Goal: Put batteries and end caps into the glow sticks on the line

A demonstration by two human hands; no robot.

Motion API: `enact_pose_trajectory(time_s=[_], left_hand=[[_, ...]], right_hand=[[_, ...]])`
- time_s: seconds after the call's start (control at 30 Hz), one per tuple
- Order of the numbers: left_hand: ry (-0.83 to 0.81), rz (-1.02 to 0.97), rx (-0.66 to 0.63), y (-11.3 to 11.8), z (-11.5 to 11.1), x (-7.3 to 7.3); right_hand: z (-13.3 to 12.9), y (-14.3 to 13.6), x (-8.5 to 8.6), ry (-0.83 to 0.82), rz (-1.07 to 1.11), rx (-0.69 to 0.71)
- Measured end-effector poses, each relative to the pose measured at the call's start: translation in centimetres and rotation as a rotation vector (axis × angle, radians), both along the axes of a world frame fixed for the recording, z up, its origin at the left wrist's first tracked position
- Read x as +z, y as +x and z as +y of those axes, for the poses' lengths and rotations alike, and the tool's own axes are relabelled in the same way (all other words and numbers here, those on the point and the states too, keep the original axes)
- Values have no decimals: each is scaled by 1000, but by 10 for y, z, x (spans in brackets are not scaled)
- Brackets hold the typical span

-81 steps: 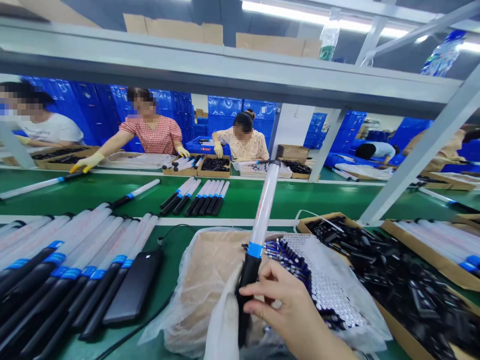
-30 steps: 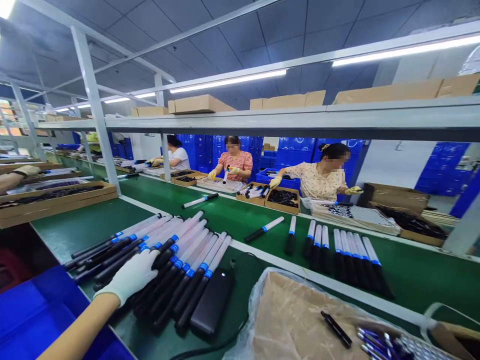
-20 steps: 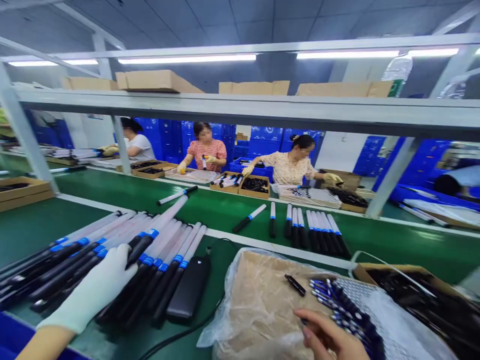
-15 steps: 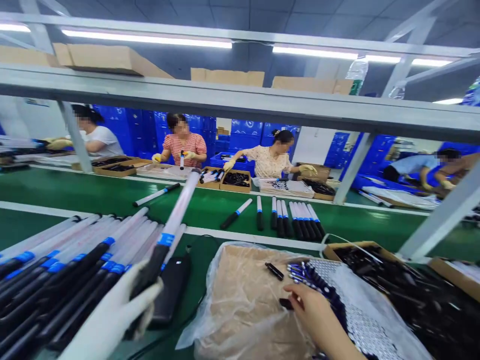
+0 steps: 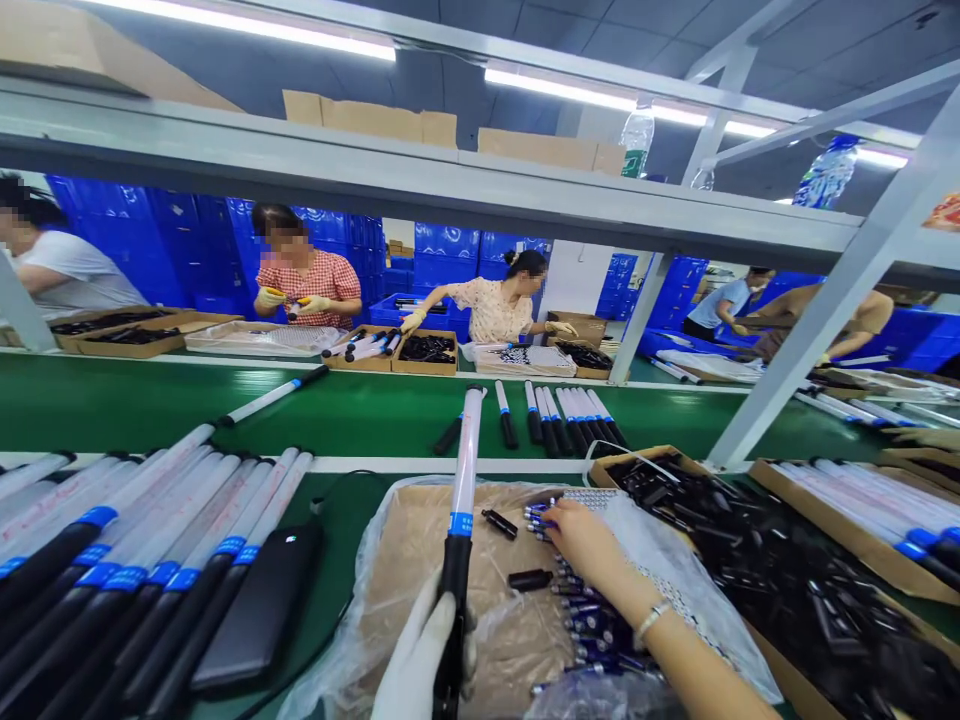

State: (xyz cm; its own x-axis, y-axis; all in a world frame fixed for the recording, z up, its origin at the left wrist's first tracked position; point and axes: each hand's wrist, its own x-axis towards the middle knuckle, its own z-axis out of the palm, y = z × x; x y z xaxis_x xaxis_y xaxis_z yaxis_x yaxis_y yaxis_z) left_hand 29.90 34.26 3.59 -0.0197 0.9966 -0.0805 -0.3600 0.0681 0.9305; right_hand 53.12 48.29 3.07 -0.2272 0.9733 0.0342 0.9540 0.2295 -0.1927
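Baton (image 5: 460, 545) fills left grip (image 5: 424, 650) over shelf-topped green bench (image 5: 341, 530); pinch unclear in right grip (image 5: 583, 540).

Your left hand (image 5: 421, 645), cut off by the bottom edge, hides part of the light stick (image 5: 458, 552). You cannot tell whether your right hand (image 5: 583, 542) pinches anything.

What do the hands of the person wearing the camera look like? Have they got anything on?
The left hand wears a plain white glove. The right hand is bare, with a thin, silvery bracelet. No sleeve shows on the right forearm.
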Motion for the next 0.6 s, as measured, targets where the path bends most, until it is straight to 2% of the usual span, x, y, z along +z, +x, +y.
enact_pose_trajectory(time_s=[0.23, 0.3, 0.37, 0.5, 0.6], left_hand=[[-1, -84, -7, 21, 8, -9], [-3, -104, 4, 25, 8, -9], [-6, -123, 22, 28, 8, -9], [-13, -153, 71, 33, 7, -10], [-13, -157, 117, 35, 7, -12]], right_hand=[[7, -14, -15, -11, -62, 80], [5, -14, -13, -6, -28, 103], [-1, -13, -4, 8, 30, 127], [-40, -20, 25, 50, 188, 157], [-85, -35, 32, 158, 467, 321]])
